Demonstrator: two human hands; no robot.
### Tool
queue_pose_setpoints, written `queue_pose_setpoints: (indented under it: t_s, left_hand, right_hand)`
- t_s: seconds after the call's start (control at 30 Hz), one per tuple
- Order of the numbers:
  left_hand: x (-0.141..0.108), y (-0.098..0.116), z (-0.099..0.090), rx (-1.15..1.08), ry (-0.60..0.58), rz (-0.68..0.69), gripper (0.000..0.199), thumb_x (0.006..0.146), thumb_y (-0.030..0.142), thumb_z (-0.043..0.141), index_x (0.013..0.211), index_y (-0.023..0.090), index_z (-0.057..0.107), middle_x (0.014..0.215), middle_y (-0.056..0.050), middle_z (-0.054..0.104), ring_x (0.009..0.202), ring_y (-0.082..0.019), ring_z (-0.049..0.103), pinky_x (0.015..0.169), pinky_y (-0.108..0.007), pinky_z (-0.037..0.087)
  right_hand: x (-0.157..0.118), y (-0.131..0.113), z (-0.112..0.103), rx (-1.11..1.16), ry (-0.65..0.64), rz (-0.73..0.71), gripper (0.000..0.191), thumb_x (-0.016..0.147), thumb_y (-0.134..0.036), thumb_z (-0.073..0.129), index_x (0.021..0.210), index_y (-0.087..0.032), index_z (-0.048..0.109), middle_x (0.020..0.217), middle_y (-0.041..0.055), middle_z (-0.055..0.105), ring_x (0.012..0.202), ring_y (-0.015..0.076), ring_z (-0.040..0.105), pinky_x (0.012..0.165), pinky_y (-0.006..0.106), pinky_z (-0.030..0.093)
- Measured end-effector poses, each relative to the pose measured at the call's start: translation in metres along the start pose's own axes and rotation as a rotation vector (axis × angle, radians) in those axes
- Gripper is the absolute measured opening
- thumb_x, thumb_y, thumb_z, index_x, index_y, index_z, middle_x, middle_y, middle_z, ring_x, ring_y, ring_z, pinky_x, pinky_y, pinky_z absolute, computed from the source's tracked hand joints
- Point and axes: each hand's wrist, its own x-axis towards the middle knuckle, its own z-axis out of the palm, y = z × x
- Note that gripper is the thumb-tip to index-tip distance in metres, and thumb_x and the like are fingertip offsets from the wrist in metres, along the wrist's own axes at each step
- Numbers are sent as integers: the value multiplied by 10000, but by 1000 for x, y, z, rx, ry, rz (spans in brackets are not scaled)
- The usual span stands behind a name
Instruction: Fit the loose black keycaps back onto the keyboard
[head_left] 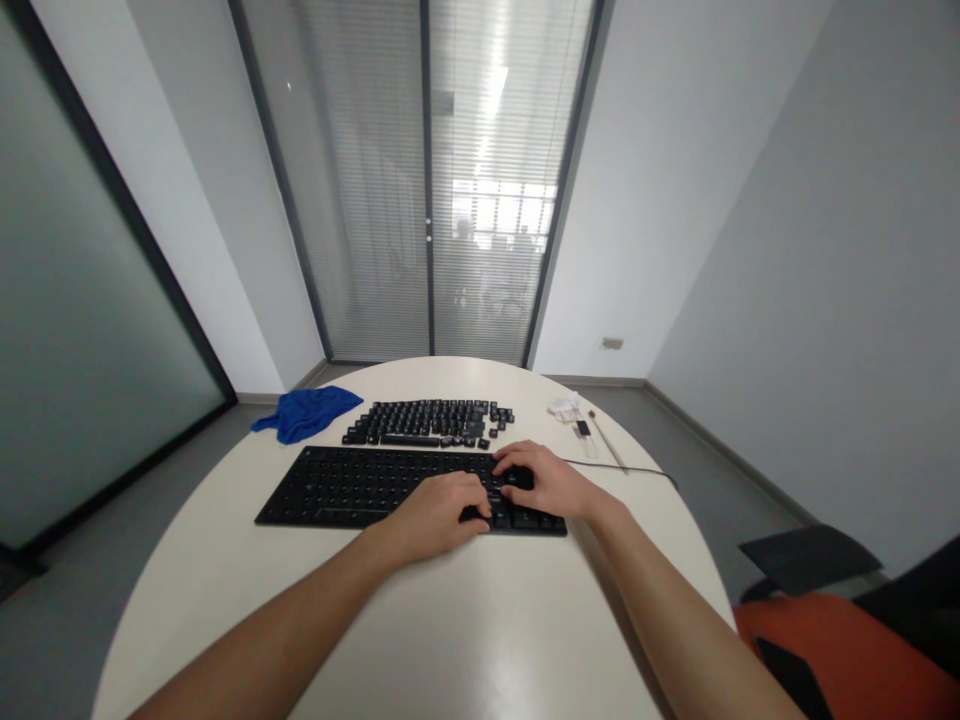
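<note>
A black keyboard lies flat on the round table, most of its key positions without caps. On the lower right part of it rests my left hand, its fingers bent and the thumb tip close to them near the front edge. Anything between those fingertips is too small to make out. My right hand arches over the keyboard's right end, thumb and index finger apart, fingertips touching it. Some caps are visible under and beside the hands. Behind the keyboard, loose black keycaps sit in keyboard-like rows, with several scattered at their right.
A blue cloth lies at the table's back left. On the right are crumpled white paper, a small wire tool with a black part, a thin brush and a cable. An orange chair stands right.
</note>
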Motion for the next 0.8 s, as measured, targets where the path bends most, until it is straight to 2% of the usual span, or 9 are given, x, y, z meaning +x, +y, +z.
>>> queue_pose_setpoints:
  t_s: [0.13,0.23,0.33,0.4,0.63,0.8]
  left_hand:
    - [1,-8,0,-154,15,51,29,884,226,703,868,211,723,946,-16,733,921,-183,647,875,-300,466]
    - [2,-14,4,-230,47,5,47,892,231,701,854,214,724,922,-12,732,926,-178,640,880,-299,463]
    - [2,-18,8,-260,80,-43,29,854,235,742,860,215,721,927,-21,705,989,-196,612,910,-312,459]
    - [2,-19,10,-278,108,-67,123,813,250,784,907,213,713,984,-34,683,1038,-209,591,933,-324,458]
    - [3,-22,6,-199,154,-22,290,755,335,839,964,216,677,1094,-59,667,1137,-256,543,1025,-397,418]
    - [2,-22,6,-183,127,-56,340,771,333,818,1051,215,666,1204,-81,642,1175,-265,547,1051,-407,411]
  right_hand:
    - [0,-4,1,-36,-21,22,325,781,-336,744,1090,-240,719,1293,110,643,1202,298,591,1056,491,428]
    - [0,-10,2,-56,-54,54,515,754,-422,772,1225,-244,663,1373,138,592,1285,343,526,1081,546,375]
    - [0,-15,2,-55,-87,87,698,722,-505,793,1333,-238,587,1348,149,605,1285,357,512,1082,560,348]
    - [0,-17,2,-52,-95,106,764,716,-546,787,1372,-236,549,1333,148,609,1272,354,514,1079,555,340]
    - [-1,-17,3,-77,-126,147,791,760,-616,716,1415,-231,497,1387,150,565,1286,348,491,1088,559,307]
    - [0,-23,2,-70,-152,193,811,743,-602,729,1426,-230,497,1432,152,535,1327,362,463,1111,574,286]
